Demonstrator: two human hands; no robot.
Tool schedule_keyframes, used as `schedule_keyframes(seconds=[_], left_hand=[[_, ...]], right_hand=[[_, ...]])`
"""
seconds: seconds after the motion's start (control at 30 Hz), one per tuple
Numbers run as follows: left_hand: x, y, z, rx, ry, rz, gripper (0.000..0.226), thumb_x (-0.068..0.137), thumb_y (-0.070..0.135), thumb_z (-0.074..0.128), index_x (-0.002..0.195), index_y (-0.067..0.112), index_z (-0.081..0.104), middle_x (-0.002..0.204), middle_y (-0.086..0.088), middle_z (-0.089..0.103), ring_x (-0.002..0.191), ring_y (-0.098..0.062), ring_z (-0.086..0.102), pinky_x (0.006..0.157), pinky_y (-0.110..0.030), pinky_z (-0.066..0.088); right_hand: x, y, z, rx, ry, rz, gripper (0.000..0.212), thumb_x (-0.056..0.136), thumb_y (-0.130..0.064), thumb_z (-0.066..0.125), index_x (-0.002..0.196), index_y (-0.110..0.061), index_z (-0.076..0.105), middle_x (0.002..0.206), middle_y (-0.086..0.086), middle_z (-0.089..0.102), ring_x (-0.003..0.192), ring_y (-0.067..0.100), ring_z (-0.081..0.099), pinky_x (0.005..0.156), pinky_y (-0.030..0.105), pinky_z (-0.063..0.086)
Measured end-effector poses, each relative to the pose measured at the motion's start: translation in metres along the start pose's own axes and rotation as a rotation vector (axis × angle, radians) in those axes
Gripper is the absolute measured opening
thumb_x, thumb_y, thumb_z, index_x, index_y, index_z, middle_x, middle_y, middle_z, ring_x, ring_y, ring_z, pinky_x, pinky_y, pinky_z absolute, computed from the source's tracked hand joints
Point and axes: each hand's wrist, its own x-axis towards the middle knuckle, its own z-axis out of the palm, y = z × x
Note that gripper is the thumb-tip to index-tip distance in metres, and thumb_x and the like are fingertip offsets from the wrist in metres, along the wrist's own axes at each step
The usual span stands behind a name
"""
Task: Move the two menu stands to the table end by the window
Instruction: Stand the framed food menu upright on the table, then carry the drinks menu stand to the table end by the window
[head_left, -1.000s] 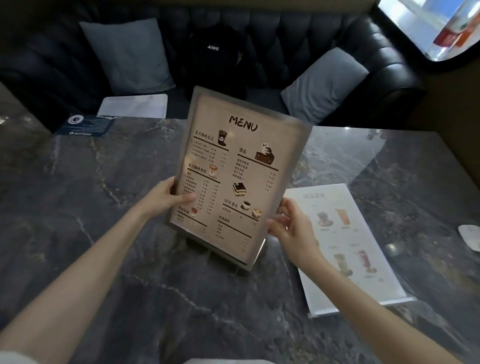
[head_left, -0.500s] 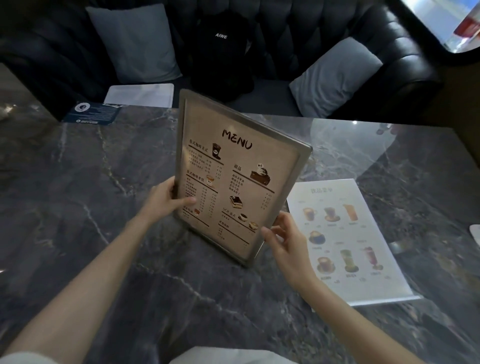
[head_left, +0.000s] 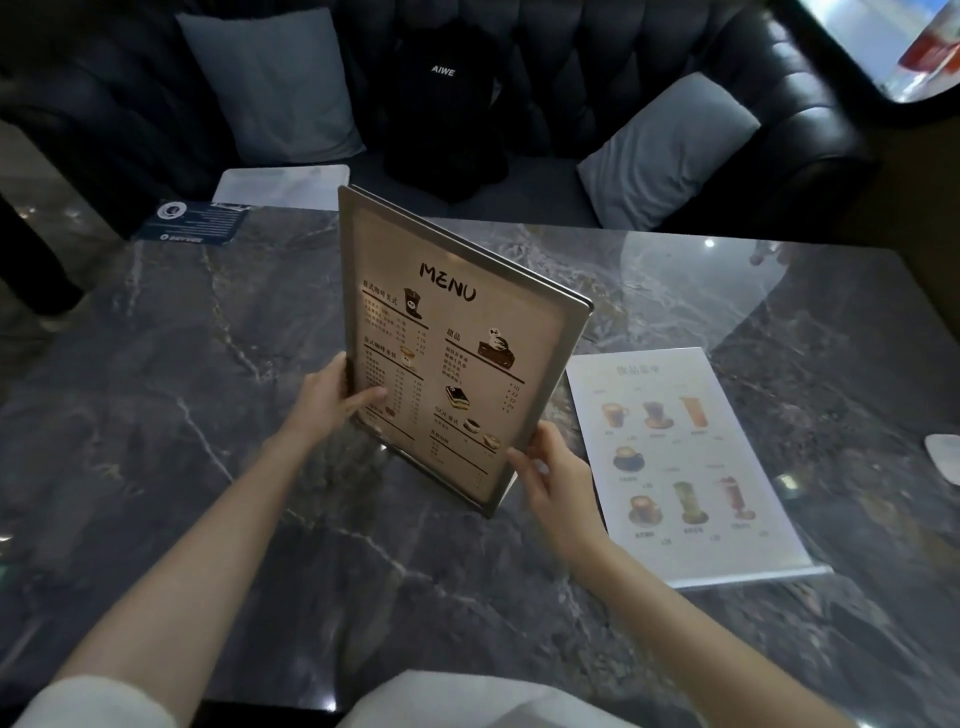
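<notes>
A brown menu stand (head_left: 457, 332) headed "MENU" is upright near the middle of the dark marble table (head_left: 156, 389), its lower edge at or just above the tabletop. My left hand (head_left: 332, 400) grips its left edge with the thumb on the front. Its lower right corner is held by my right hand (head_left: 550, 478). A second, white menu stand (head_left: 680, 457) with drink pictures lies flat on the table just to the right. The window (head_left: 883, 47) is at the top right.
A black sofa (head_left: 623, 67) with two grey cushions and a black bag runs along the table's far side. A dark blue card (head_left: 195, 223) lies at the far left corner. A small white object (head_left: 943, 457) sits at the right edge.
The brown menu stand has come down and tilted more upright, held in both hands all the while. The view shifted, showing more of the white menu at the right.
</notes>
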Motion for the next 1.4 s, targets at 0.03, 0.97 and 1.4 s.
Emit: schedule_keyframes(seconds=[0.03, 0.97, 1.4], left_hand=[[0.0, 0.0, 0.0, 0.007, -0.002, -0.017, 0.044, 0.077, 0.021, 0.071, 0.115, 0.006, 0.052, 0.124, -0.014, 0.062, 0.112, -0.029, 0.06, 0.085, -0.029, 0.047], [-0.115, 0.171, 0.214, 0.406, 0.064, 0.244, 0.021, 0.094, 0.025, 0.044, 0.104, 0.011, 0.058, 0.108, -0.007, 0.06, 0.102, -0.023, 0.052, 0.08, -0.028, 0.039], [-0.115, 0.152, 0.278, 0.292, -0.173, -0.23, 0.088, 0.079, 0.042, 0.062, 0.142, 0.001, 0.015, 0.153, -0.017, 0.015, 0.137, -0.034, 0.016, 0.111, -0.041, 0.023]], right_hand=[[0.0, -0.001, -0.002, -0.019, -0.021, -0.01, 0.02, 0.091, -0.012, 0.051, 0.109, -0.017, 0.048, 0.102, -0.014, 0.059, 0.09, 0.003, 0.058, 0.07, -0.003, 0.04], [0.008, 0.066, -0.216, -0.861, -0.076, 0.069, 0.021, 0.09, -0.011, 0.046, 0.108, -0.003, 0.05, 0.11, 0.017, 0.06, 0.099, 0.035, 0.053, 0.072, 0.039, 0.045], [-0.035, 0.161, -0.232, -0.591, -0.199, 0.369, 0.082, 0.076, -0.025, 0.067, 0.139, -0.013, 0.016, 0.138, 0.014, 0.037, 0.123, 0.03, 0.035, 0.097, 0.044, 0.039]])
